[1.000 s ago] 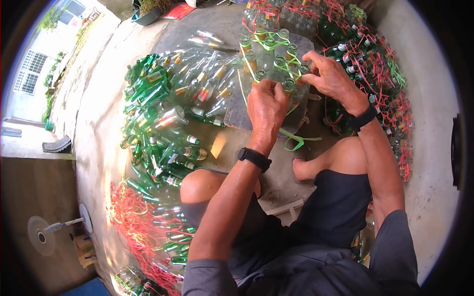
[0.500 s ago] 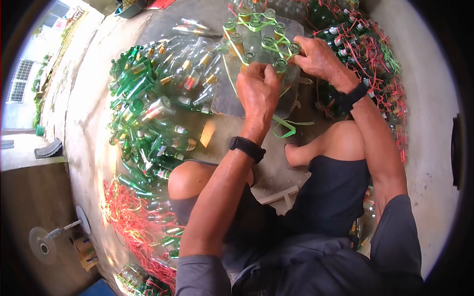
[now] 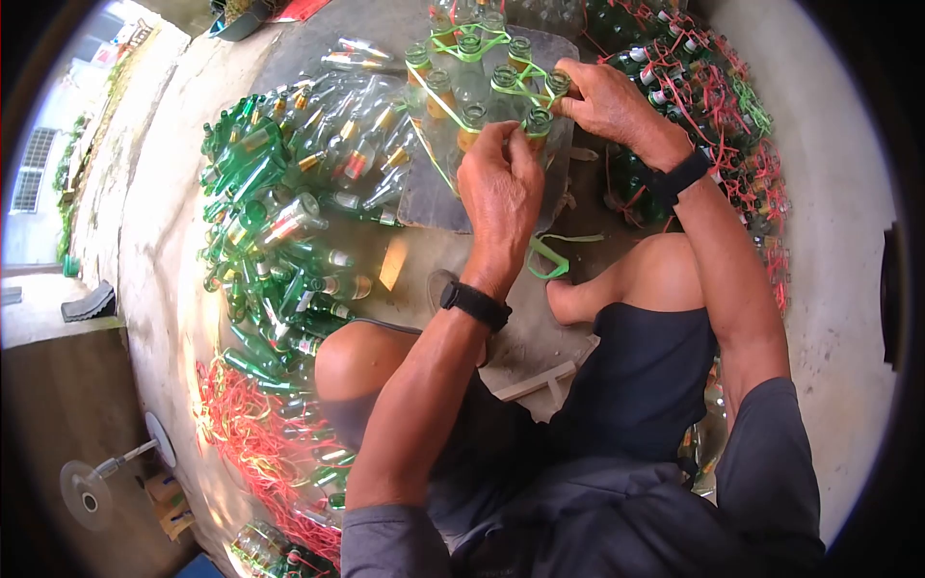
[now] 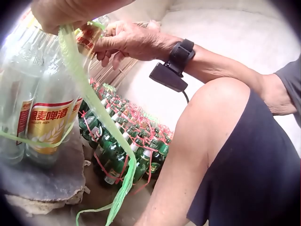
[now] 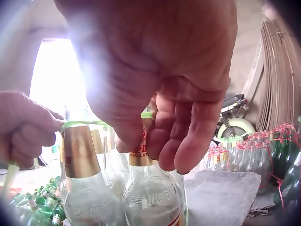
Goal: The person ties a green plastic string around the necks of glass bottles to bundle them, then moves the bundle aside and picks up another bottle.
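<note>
Clear bottles [image 3: 471, 85] upright on dark slab [image 3: 431, 202], far centre. Green strap [image 4: 96, 106] laces the necks; your left hand [image 3: 499, 197] pinches it at the near side, fingers curled: tension it evenly, level. Your right hand [image 3: 617, 111] grips a right-side neck between thumb and close-set fingers; brace, don't tip. Can't tell if those fingers catch strap.

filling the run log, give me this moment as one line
left hand: pinches green strap | right hand: grips bottle neck | bottles: upright, clustered

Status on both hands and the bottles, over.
Left hand pinches green strap; right hand grips bottle neck. Clear bottles upright, strap around necks. Nothing visibly blocking.
</note>
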A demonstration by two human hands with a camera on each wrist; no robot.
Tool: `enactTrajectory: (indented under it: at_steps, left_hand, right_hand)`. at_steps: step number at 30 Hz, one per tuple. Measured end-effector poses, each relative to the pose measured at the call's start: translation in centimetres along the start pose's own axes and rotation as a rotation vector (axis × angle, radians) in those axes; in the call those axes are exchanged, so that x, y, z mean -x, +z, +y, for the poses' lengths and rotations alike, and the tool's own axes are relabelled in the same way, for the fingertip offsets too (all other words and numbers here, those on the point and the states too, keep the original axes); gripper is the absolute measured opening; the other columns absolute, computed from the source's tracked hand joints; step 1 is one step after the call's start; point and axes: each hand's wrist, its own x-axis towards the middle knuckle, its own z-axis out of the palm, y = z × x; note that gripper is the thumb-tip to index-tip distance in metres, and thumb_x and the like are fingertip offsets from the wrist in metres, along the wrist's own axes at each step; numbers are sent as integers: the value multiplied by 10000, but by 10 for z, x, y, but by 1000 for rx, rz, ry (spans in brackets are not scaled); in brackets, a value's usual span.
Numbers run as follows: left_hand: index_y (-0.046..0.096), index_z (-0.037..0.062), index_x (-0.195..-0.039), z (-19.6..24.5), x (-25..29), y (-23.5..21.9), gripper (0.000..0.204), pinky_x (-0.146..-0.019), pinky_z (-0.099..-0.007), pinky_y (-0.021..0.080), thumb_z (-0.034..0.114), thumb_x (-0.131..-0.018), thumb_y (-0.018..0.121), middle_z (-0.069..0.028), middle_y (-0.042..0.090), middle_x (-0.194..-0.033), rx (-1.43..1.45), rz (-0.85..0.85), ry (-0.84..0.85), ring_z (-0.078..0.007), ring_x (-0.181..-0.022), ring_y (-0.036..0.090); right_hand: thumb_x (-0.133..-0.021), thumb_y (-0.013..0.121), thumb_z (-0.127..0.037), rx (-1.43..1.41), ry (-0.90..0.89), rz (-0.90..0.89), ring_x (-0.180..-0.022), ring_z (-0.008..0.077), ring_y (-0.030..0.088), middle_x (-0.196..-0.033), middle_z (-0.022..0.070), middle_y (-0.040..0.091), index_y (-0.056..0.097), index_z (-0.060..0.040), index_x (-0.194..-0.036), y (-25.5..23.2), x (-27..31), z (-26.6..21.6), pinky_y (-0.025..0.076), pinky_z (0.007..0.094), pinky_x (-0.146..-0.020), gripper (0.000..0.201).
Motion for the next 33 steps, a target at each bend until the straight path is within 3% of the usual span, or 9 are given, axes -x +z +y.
enactTrajectory:
  at_steps: [3,10,15,18,21,25,27,28,33]
  left_hand:
    - [723,-28,-1078,-2,3,-4,232,-707,-424,553,145,-982,603,-235,730,-804,33,2,23,-339,-735,742]
    - [681,-16,-1070,8,12,-17,179,-659,-406,542,121,-974,620,-198,714,-739,-34,-16,-39,-301,-697,733]
    - [664,-28,-1031,-7,13,-12,161,-584,-365,506,118,-969,634,-131,656,-655,119,-13,-67,-176,-583,638]
    - [661,-45,-1010,-9,12,-16,184,-579,-339,497,133,-966,644,-94,643,-648,114,-39,-86,-131,-596,610]
    - [672,-58,-994,-12,10,-18,207,-589,-321,499,146,-960,658,-91,663,-674,169,-62,-183,-127,-623,622]
    - [696,-64,-987,-22,6,-19,227,-620,-321,518,159,-954,672,-102,699,-716,190,-55,-204,-145,-657,649]
    - [723,-73,-987,-25,5,-19,257,-660,-351,543,176,-933,685,-154,745,-790,154,-38,-228,-198,-699,704]
    - [723,-73,-987,-25,4,-19,257,-660,-351,543,176,-933,685,-154,745,-790,155,-32,-229,-198,-699,704]
    - [758,-57,-917,-17,-1,-21,321,-713,-421,558,257,-874,707,-244,727,-778,-36,-14,-249,-340,-742,748]
  right_hand:
    - [-875,770,-234,32,34,-46,-828,433,680,-841,206,697,596,-8,-1060,-4,1,-6,520,477,-700,340]
    - [-867,768,-233,30,33,3,-790,439,659,-803,209,674,602,-4,-978,-4,4,-12,499,491,-681,304]
    - [-860,759,-222,4,53,-19,-753,430,646,-780,216,657,595,6,-953,-6,3,-11,480,483,-657,296]
    - [-856,758,-221,8,91,-67,-728,427,633,-762,219,644,584,10,-940,-9,0,-11,466,477,-642,301]
    - [-850,775,-329,30,141,-112,-832,451,673,-814,209,700,641,-16,-935,-13,-1,-17,510,520,-713,350]
    - [-848,746,-253,22,198,-161,-807,423,675,-795,190,689,637,-22,-969,-26,0,-30,511,494,-698,283]
    - [-863,703,-173,-19,139,-1,-811,379,679,-840,162,686,653,-37,-1008,-34,2,-35,520,465,-702,205]
    - [-885,631,-86,5,21,104,-829,346,674,-916,150,671,682,-49,-1031,-36,1,-42,526,439,-727,159]
    - [-915,562,-52,-108,-189,-82,-884,358,654,-953,154,648,704,-50,-1031,-37,-13,-68,523,442,-803,184]
